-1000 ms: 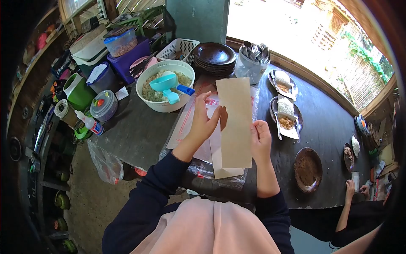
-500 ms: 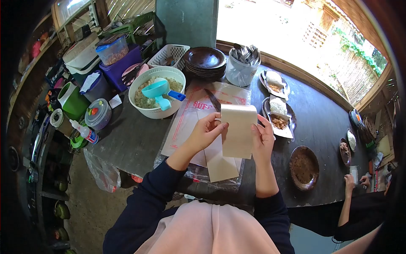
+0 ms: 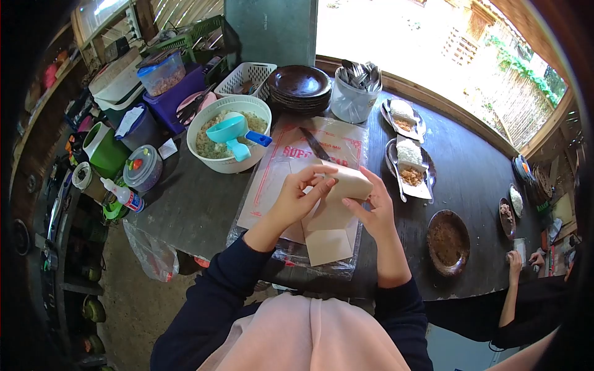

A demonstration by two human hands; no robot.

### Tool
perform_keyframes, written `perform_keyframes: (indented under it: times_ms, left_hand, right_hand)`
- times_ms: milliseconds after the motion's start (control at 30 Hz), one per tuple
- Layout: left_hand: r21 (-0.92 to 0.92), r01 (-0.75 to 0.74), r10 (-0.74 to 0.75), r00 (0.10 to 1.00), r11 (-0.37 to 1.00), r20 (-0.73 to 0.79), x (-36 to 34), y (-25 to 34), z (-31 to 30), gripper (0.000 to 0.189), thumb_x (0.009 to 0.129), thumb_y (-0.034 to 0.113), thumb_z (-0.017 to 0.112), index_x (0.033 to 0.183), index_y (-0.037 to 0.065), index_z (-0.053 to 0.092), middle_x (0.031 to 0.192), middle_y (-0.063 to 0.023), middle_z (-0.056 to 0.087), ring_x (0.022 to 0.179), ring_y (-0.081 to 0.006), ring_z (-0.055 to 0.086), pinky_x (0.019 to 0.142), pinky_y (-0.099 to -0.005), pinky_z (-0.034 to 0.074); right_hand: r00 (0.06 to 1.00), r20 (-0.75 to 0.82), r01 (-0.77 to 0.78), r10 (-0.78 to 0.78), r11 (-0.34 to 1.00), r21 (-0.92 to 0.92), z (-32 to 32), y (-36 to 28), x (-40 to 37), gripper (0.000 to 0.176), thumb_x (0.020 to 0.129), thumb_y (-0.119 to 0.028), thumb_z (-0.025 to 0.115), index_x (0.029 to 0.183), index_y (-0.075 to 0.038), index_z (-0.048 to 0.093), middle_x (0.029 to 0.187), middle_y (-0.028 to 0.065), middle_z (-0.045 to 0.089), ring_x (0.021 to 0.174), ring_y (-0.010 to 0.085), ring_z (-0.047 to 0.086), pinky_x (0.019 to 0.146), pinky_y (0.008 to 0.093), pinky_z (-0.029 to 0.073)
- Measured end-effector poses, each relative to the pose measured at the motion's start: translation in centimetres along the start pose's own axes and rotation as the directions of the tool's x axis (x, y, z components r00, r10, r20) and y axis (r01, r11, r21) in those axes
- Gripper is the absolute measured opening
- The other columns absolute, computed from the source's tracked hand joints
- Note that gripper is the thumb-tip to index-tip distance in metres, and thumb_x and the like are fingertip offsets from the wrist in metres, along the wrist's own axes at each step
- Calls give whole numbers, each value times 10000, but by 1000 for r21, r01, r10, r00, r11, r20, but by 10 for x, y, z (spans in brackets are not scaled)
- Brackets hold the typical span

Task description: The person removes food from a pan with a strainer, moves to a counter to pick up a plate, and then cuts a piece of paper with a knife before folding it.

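Observation:
A sheet of brown paper (image 3: 337, 207) is held up between my two hands, its top edge curled over. My left hand (image 3: 303, 195) pinches the paper's left side between thumb and fingers. On the right side, my right hand (image 3: 373, 207) has its thumb in front and its fingers behind the curled part. Beneath lies another piece of brown paper (image 3: 330, 248), on a printed plastic sheet (image 3: 263, 198) with red lettering. A dark-bladed knife (image 3: 314, 144) rests on that sheet, just beyond the paper.
A white tub (image 3: 197, 145) of food with a turquoise scoop (image 3: 226, 130) stands left. Behind are stacked dark plates (image 3: 300, 82) and a cutlery bucket (image 3: 356, 99). Rice plates (image 3: 409, 154) and a brown plate (image 3: 448, 243) sit right. Another person's hand (image 3: 513, 261) works at far right.
The paper's top has been bent over into a curl and tilted. My right hand's thumb has moved inward across the paper, while my left hand keeps its grip.

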State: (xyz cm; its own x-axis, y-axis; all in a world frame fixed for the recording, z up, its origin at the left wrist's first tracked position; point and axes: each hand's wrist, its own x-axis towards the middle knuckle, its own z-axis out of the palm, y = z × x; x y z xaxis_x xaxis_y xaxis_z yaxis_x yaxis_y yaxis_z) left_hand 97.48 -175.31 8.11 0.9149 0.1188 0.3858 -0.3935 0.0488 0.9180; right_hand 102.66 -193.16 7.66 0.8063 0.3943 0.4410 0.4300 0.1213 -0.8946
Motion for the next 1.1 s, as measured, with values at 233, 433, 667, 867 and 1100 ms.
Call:
perform_keyframes:
  times_ms: [233, 433, 667, 867, 1100]
  left_hand:
    - [75, -46, 43, 998, 996, 35, -1, 5, -4, 257, 875, 122, 601, 1114, 30, 596, 703, -1, 636, 640, -29, 522, 603, -196, 410]
    - [445, -203, 216, 976, 872, 22, 3, 16, -15, 314, 878, 184, 596, 1159, 47, 568, 896, -19, 642, 786, -73, 561, 687, -222, 435]
    - [303, 139, -197, 966, 943, 169, 2, -10, -5, 356, 866, 284, 616, 1123, 38, 594, 782, -19, 602, 697, -102, 550, 616, -231, 439]
    - [0, 396, -359, 832, 918, 422, 4, -30, -9, 269, 914, 291, 561, 877, 25, 574, 657, 58, 460, 595, -46, 398, 537, -211, 325]
    - [-30, 378, -354, 889, 925, 290, 9, -12, -16, 291, 929, 306, 531, 760, 70, 512, 598, 56, 398, 533, -53, 338, 502, -220, 309]
  right_hand:
    - [996, 69, -54, 56, 998, -28, -13, 8, 0, 353, 764, -26, 705, 1092, -3, 577, 993, 68, 630, 863, 100, 585, 746, 234, 475]
    - [997, 8, -79, 79, 997, 8, -15, 7, 0, 153, 810, -47, 673, 948, 10, 637, 818, 5, 629, 735, 38, 542, 643, 183, 439]
    - [977, -203, -80, 71, 996, -39, -17, 4, 3, 128, 842, -80, 652, 935, 7, 661, 731, -45, 574, 653, 4, 465, 560, 164, 365]
    - [954, -270, -134, 127, 991, -8, -11, -7, 3, 172, 891, -154, 599, 933, 3, 652, 728, -49, 566, 652, -3, 454, 570, 166, 360]
    - [975, -80, -214, 209, 975, -60, -21, 15, 7, 278, 946, -277, 497, 811, -49, 583, 610, -81, 427, 510, 1, 330, 456, 185, 248]
